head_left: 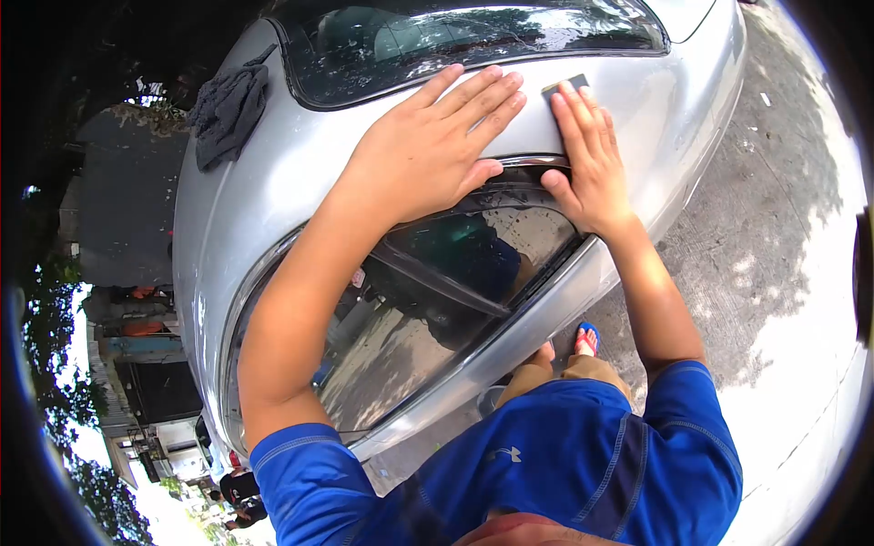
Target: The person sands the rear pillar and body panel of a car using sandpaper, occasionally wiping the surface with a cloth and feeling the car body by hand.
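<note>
My right hand (pixel 590 159) presses a small dark grey piece of sandpaper (pixel 581 83) flat against the silver panel of a car (pixel 314 155), between its rear window and side window. Most of that piece is hidden under my fingers; its top corners show. To the left, my left hand (pixel 437 150) lies on the same panel with fingers spread and holds nothing. Its fingertips come close to the lower edge of the rear window (pixel 473 41), and its thumb is near the chrome trim above the side window (pixel 455 273).
A crumpled dark cloth (pixel 232 109) lies on the car's roof at the left. Concrete ground (pixel 728 246) runs along the right side, partly sunlit. A pail (pixel 492 399) stands low by my legs. Farther off at lower left are people in dark clothes (pixel 241 491).
</note>
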Available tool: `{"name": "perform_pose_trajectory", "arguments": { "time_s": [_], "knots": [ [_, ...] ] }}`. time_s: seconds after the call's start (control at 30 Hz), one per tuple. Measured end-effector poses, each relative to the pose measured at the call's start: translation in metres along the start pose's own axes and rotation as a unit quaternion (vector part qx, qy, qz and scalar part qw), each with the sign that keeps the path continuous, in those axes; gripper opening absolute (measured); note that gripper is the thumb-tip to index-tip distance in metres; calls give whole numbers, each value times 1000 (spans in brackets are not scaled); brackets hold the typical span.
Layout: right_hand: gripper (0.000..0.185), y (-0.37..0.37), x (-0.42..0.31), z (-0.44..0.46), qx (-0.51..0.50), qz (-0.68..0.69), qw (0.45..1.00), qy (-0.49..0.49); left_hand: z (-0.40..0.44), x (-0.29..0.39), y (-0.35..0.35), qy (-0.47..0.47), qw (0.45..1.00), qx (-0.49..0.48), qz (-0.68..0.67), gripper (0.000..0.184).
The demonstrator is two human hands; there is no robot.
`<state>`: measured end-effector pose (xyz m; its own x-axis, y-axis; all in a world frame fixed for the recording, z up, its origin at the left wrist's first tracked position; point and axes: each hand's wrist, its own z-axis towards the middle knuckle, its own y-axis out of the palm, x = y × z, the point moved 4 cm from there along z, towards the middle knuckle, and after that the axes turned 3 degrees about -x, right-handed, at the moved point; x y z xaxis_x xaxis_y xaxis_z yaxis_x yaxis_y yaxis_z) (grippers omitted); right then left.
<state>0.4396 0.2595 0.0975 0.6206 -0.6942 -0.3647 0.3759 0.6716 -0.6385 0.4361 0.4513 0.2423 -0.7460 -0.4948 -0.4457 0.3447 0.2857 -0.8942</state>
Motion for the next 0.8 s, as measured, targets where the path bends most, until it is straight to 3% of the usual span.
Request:
{"name": "perform_pose_trajectory", "arguments": {
  "time_s": [0.07,0.13,0.23,0.33,0.4,0.5,0.53,0.6,0.7,0.8],
  "knots": [
    [87,1,54,-6,87,44,988,117,7,3,5,-9,1000,22,3,76],
    [85,7,46,-8,91,33,991,97,-20,1,-4,-15,1000,-9,-11,75],
    [87,6,-15,-8,-12,48,997,-52,-89,-9,-27,-95,992,-76,14,76],
    [89,-1,45,1,55,63,996,36,-183,-27,-44,-232,965,-115,42,78],
    [93,0,2,18,-7,53,997,-51,-240,-43,-44,-356,934,-33,-25,78],
    [98,-2,-72,40,-94,33,978,-182,-290,-52,-39,-446,884,61,-124,74],
    [99,-4,-85,53,-117,28,967,-224,-305,-51,-38,-460,878,61,-121,75],
    [100,-5,-80,85,-71,17,979,-192,-325,-50,-36,-488,862,76,-113,77],
    [102,4,-136,78,-161,69,907,-382,-335,-49,-30,-505,851,109,-92,78],
    [103,5,-144,124,-96,23,933,-345,-335,-46,-29,-515,843,128,-84,77]
  ]
}}
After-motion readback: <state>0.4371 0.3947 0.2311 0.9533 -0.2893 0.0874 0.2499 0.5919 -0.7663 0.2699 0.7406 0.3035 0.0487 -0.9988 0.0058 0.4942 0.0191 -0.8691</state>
